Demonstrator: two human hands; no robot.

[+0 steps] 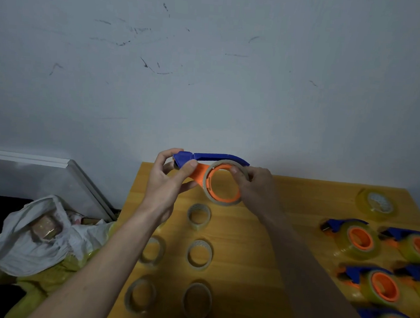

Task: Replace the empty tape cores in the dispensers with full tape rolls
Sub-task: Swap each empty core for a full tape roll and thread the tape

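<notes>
The blue-and-orange plastic tape dispenser (203, 167) is being held up above the far edge of the yellow wooden table (287, 214), probably so both hands can work it freely. The left hand (170, 178) is gripping its blue nose end, steadying it, while the right hand (249, 186) is pinching the thin brown cardboard core (222, 203) sitting around the orange hub, apparently to pull it off. Below the hands, five bare cores (198, 255) are lying in two columns. Off to the right hand's side, reloaded dispensers (358, 240) are resting with a loose clear tape roll (377, 204) beyond them.
</notes>
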